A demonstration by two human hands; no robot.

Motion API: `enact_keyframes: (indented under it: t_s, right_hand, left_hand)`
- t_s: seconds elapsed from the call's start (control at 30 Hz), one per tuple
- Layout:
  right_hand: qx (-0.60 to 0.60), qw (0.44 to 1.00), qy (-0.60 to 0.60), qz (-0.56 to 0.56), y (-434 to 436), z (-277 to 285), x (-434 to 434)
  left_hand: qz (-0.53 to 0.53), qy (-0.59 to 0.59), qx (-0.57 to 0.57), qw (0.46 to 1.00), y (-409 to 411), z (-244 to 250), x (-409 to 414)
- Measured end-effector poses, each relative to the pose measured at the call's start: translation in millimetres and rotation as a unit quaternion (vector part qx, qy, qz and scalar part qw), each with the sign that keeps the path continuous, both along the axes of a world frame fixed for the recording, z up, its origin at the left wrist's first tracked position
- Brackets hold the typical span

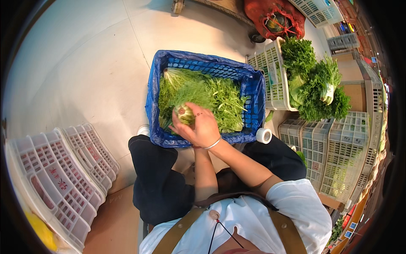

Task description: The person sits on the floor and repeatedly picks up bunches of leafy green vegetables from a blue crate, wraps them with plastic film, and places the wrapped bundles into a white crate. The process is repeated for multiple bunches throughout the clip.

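Observation:
A blue plastic crate (152,95) lined with blue film stands on the floor between the knees, holding frilly leafy greens (226,104). Over its near left part, my right hand (204,125), with a ring and a silver bangle, grips a head of leafy greens (185,115). The root end of that head faces up and its leaves are blurred. My left hand (187,131) is largely covered by the right one at the same head; its grip is unclear. A roll of white tape (264,136) sits at the crate's near right corner.
White crates (54,177) stand at left beside a brown board (111,219). At right, a white crate (279,76) bears leafy greens (317,79), with stacked crates (345,155) nearer. A red mesh sack (276,19) rests by a wheeled platform (222,9).

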State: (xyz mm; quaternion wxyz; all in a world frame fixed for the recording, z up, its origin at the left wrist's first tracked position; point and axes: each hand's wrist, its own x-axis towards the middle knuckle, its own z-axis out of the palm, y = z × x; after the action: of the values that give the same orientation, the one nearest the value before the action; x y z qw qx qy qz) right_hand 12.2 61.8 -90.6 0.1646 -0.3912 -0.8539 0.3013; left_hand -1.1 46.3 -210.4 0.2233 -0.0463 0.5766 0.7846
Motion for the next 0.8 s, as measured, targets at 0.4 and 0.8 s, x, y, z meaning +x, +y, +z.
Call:
enact_keyframes:
  t_s: [0.4,0.8]
  right_hand:
    - [-0.208,0.777,-0.594,0.017,125,-193,243]
    - [-0.077,0.776,-0.625,-0.016,105,-182,204]
  left_hand:
    - [0.055,0.148,-0.141,0.977,-10,24,-25]
    - [0.013,0.22,-0.286,0.933,-9,46,-33]
